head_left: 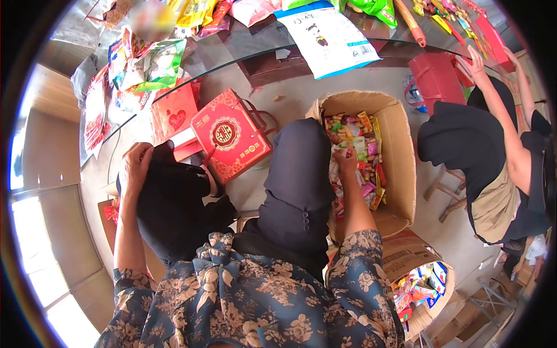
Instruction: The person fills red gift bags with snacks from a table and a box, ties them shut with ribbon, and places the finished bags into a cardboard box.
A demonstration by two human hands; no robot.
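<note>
The red box (233,139) bore 囍 (226,134); whether our right fingers (342,154), among sweets (368,165), or bent left fingers (145,152) held anything, we could not tell.

Navy flrl top (249,296), blk pants (299,174)

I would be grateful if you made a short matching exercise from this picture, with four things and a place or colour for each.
Column one:
1. Right hand
2. Left hand
3. Gift box with a round emblem
4. Large bag with blue trim

Column two:
A. On the glass tabletop, reaching past its edge
B. By the black-clad left leg
C. Mostly red
D. Among wrapped sweets inside a cardboard box

Right pairs: 1-D, 2-B, 3-C, 4-A
</note>
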